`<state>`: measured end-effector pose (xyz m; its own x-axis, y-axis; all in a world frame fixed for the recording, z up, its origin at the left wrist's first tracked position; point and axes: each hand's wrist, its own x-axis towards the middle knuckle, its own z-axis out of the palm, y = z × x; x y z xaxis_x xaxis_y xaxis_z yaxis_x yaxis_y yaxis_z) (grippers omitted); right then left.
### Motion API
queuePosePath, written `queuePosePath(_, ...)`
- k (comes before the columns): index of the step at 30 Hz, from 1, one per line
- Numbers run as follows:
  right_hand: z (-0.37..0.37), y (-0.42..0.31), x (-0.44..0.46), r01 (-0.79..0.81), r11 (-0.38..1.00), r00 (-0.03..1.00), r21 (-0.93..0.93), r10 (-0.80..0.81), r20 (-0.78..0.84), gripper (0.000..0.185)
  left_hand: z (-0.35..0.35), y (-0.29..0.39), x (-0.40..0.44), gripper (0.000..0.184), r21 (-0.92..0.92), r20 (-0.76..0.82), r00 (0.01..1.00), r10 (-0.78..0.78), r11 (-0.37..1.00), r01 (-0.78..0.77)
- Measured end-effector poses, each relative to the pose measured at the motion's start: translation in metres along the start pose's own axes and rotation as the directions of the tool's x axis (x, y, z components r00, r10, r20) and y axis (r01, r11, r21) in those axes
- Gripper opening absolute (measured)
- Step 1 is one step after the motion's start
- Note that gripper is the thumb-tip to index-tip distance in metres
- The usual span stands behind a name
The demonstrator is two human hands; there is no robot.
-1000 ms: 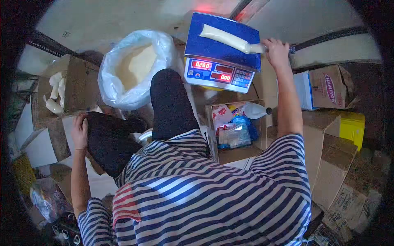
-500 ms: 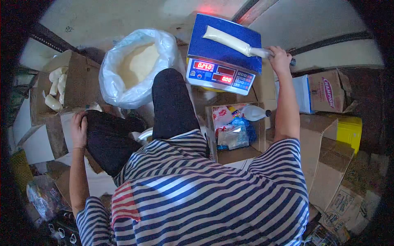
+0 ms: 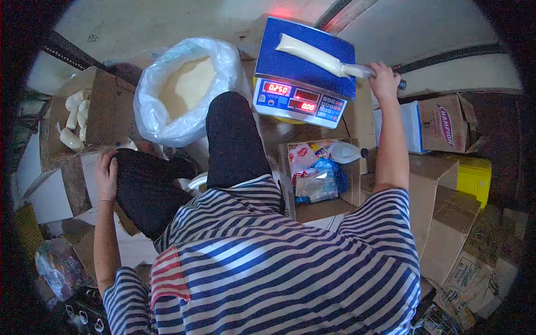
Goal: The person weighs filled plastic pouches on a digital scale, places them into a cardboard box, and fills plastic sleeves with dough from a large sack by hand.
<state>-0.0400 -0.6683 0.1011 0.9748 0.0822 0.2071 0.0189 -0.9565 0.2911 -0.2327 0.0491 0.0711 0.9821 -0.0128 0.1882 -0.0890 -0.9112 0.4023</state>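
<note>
A long narrow plastic bag of pale powder (image 3: 310, 54) lies across the blue pan of a digital scale (image 3: 346, 89). Its loose, unfilled end reaches past the pan's right edge, where my right hand (image 3: 385, 84) has its fingers closed on it. A small dark object (image 3: 402, 85) shows just beyond that hand; its kind is unclear. The red display reads 0.250 above and 0.00 below. My left hand (image 3: 106, 174) rests on my left knee (image 3: 131, 167), fingers lying along the dark trousers and holding nothing.
A large clear sack of pale powder (image 3: 151, 120) stands left of the scale. Several filled bags (image 3: 71, 137) lie in a cardboard box (image 3: 106, 111) at the left. A carton (image 3: 357, 184) with packets and a white bottle (image 3: 343, 152) sits below the scale; more cartons (image 3: 446, 123) stand right.
My right hand has shifted very slightly to the right, still at the bag's loose end. The bag stays on the pan, the reading is unchanged, and my left hand remains on the knee.
</note>
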Motion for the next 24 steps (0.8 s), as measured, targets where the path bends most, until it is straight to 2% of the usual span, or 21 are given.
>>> queuePosePath(5,0.021,0.011,-0.005,-0.042,0.995,0.998,0.094,0.047,-0.050,0.038,-0.002,-0.005,-0.002,0.020,-0.037,0.021,0.999,-0.026,0.999,0.026)
queuePosePath(7,0.023,0.014,-0.007,-0.090,0.962,0.996,0.260,0.091,0.006,0.036,-0.007,-0.007,-0.002,0.033,0.017,0.201,0.964,-0.173,0.985,0.173)
queuePosePath(8,0.028,0.013,-0.007,-0.088,0.962,0.996,0.259,0.090,0.006,0.036,-0.006,-0.009,-0.003,0.033,0.017,0.201,0.964,-0.174,0.985,0.174)
queuePosePath(10,0.037,0.009,-0.005,-0.175,0.911,0.984,0.374,0.158,0.077,0.034,-0.004,-0.012,-0.004,0.031,0.022,0.169,0.972,-0.161,0.987,0.159)
queuePosePath(14,0.026,-0.007,0.004,-0.133,0.928,0.991,0.349,0.125,0.046,0.036,-0.002,-0.017,-0.004,0.030,0.043,0.171,0.975,-0.139,0.990,0.134)
queuePosePath(16,0.006,-0.015,0.006,-0.060,0.979,0.998,0.193,0.056,0.028,0.037,0.001,-0.022,-0.004,0.030,0.018,0.165,0.979,-0.116,0.993,0.115)
queuePosePath(20,-0.001,-0.005,0.009,-0.045,0.975,0.999,0.218,0.038,0.037,0.033,0.001,-0.025,-0.005,0.030,0.014,0.164,0.978,-0.128,0.992,0.127)
queuePosePath(24,0.015,0.011,0.001,-0.083,0.974,0.996,0.210,0.085,0.001,0.035,-0.001,-0.019,-0.007,0.031,0.014,0.176,0.966,-0.189,0.982,0.190)
